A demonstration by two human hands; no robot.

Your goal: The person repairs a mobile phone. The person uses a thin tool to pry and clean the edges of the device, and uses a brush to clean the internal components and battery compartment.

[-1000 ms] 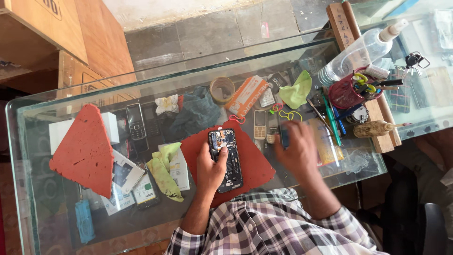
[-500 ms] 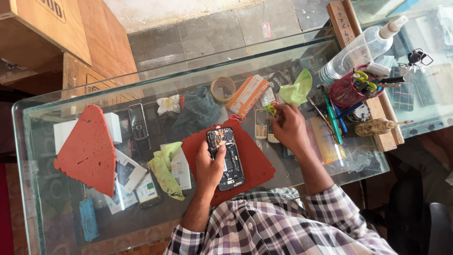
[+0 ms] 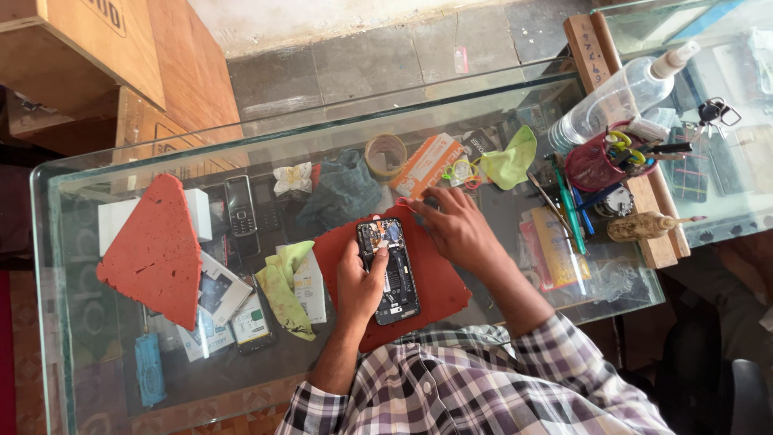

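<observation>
Ideally, keep the left hand [image 3: 360, 283] clamped on the opened phone [image 3: 390, 271] — right hand [image 3: 456, 229] (fingers loosely spread) steady on the red mat [image 3: 439, 286].

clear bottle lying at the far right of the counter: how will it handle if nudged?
The bottle lies on its side, propped on the wooden strip, so it would likely roll. It looks like thin clear plastic, probably light and a bit squashy. Its smooth wall may slip in a loose grip.
</observation>
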